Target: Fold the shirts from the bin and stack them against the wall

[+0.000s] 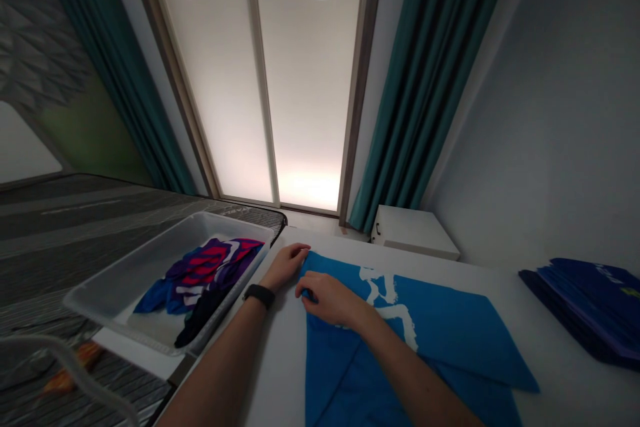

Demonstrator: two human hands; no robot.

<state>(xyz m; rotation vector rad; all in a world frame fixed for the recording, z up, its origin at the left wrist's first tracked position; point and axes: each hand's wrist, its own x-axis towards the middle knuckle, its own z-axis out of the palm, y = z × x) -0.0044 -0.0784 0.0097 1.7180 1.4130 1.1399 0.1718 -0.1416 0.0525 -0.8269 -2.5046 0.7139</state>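
A blue T-shirt (450, 310) with white brush-like print lies partly folded on the white table (280, 360). At its far left corner is my left hand (286, 267), fingers bent together on the fabric edge; a dark band circles that wrist. My right hand (330, 297) is closed just nearer to me along the same left edge, with a bit of blue cloth showing between thumb and fingers. My right forearm crosses over the shirt and hides part of the print.
Left of the table stands a translucent plastic bin (125, 267) holding crumpled purple, red and blue clothes (215, 270). A stack of folded dark blue garments (590, 307) rests at the right. Beyond the table are a white cabinet (415, 230) and teal curtains (425, 93).
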